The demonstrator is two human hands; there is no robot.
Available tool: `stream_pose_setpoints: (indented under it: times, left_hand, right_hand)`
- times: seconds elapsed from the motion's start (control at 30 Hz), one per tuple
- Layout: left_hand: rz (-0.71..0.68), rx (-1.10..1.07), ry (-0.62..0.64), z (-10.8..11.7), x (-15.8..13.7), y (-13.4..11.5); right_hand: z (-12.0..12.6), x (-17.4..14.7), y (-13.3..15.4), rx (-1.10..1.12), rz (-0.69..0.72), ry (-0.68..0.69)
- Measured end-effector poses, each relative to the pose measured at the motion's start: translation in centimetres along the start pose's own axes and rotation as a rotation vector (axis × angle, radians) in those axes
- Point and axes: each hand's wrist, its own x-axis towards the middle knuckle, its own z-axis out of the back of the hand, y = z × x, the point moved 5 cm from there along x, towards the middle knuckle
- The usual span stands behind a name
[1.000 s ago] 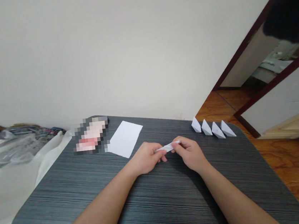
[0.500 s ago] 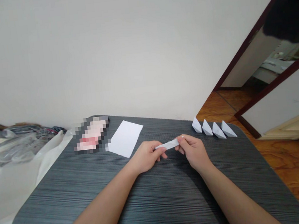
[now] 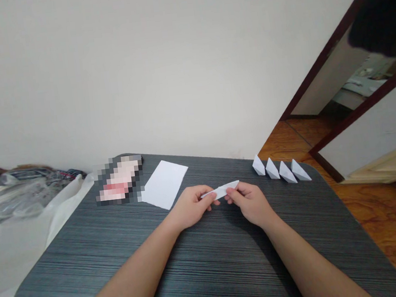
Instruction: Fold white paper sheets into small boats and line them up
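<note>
Between my two hands is a narrow folded white paper (image 3: 221,192), held a little above the dark table (image 3: 212,271). My left hand (image 3: 193,207) pinches its left end, thumb on top and fingers underneath. My right hand (image 3: 252,203) grips the right part between thumb and fingers, and a pointed tip of the paper sticks out past the thumb. The undersides of the folds are hidden by my fingers. Left of my left hand lies a flat white sheet of paper (image 3: 165,183). Several folded paper boats (image 3: 272,169) stand in a row beyond my right hand.
A pixelated phone-like object (image 3: 121,178) lies at the table's back left. Clear plastic bags and cloth (image 3: 32,196) are heaped beside the left edge. A pale wall (image 3: 174,65) rises behind, with a wooden floor (image 3: 395,221) to the right.
My right hand has shifted slightly left and down along the folded paper, so more of its right tip shows. My left hand still holds the other end.
</note>
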Motion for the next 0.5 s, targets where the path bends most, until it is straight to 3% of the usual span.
stream_pose_setpoints:
  times: [0.2,0.5]
  left_hand:
    - [-0.003,-0.026,0.004,-0.3,0.0,0.2]
    - [-0.061,0.086,-0.057,0.1,-0.1,-0.4]
  right_hand:
    - [-1.0,-0.1,1.0,-0.146,0.078,0.082]
    - [-1.1,-0.1,0.9,-0.139,0.072,0.106]
